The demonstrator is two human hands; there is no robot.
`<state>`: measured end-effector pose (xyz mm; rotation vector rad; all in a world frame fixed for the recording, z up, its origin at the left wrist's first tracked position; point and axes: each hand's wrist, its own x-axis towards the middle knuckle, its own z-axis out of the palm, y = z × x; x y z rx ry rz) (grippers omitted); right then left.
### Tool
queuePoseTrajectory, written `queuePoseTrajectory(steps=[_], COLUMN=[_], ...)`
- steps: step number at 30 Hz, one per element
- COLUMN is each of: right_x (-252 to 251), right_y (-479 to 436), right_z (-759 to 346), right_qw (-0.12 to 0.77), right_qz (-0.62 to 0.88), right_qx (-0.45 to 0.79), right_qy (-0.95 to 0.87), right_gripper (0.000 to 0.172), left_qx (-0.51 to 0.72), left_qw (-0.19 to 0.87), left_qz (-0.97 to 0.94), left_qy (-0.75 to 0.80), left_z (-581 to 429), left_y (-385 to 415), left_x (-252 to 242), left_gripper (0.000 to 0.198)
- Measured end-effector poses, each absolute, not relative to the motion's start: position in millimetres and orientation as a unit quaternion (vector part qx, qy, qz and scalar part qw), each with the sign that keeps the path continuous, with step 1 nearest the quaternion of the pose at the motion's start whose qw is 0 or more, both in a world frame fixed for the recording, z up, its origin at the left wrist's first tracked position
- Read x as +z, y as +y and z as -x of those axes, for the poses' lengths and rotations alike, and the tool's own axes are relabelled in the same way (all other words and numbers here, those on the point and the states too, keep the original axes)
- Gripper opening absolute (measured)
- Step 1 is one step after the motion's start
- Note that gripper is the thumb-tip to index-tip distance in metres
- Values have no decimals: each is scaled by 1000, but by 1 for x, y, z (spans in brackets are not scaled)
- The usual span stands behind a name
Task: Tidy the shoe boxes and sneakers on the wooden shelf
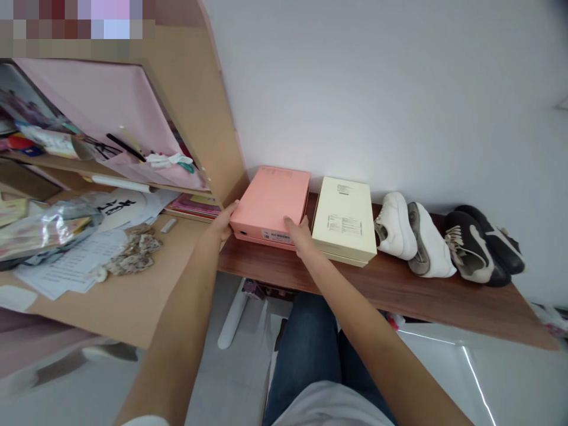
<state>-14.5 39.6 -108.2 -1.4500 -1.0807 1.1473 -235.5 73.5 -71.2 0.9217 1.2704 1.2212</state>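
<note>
White cloth top (332, 408), 6 o'clock. Salmon-pink rectangular cardboard box (276, 198), 12 o'clock, on brown wooden bench (261, 263); left hand (226, 222) grips 8 o'clock corner, right hand (301, 238) 4 o'clock. Probably positioning step; next move likely needs even two-handed hold.

I see the person in a plain, pale white cloth top (331, 408), its lower front edge rounded and the fabric softly creased. A narrow band of white sleeve (145, 421) shows high on the left arm (177, 337). The blue denim trousers (306, 349) look mid-blue along the thigh and darker toward the inside. Both forearms are slim and uncovered, tapering to a bare left hand (225, 225) and bare right hand (300, 235).
</note>
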Motion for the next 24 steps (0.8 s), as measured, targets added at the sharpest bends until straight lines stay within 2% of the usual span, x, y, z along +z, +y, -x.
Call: queuePoseTrajectory(steps=[5, 13, 20, 24], right_x=[-113, -104, -104, -113], right_y=[37, 32, 28, 24], right_z=[16, 21, 15, 11], right_qw=[487, 539, 544, 539], right_qz=[608, 565, 546, 519], right_qx=[489, 536, 541, 563], right_qy=[-393, -322, -337, -350], right_gripper=[88, 68, 70, 77], left_qx=[528, 500, 483, 484], left_qw=[605, 655, 666, 653], left_qz=[-326, -274, -277, -278], left_qy=[499, 495, 497, 512], left_z=[236, 241, 240, 241], left_y=[76, 78, 75, 68], left_x=[-77, -83, -78, -71], left_gripper=[53, 47, 42, 47])
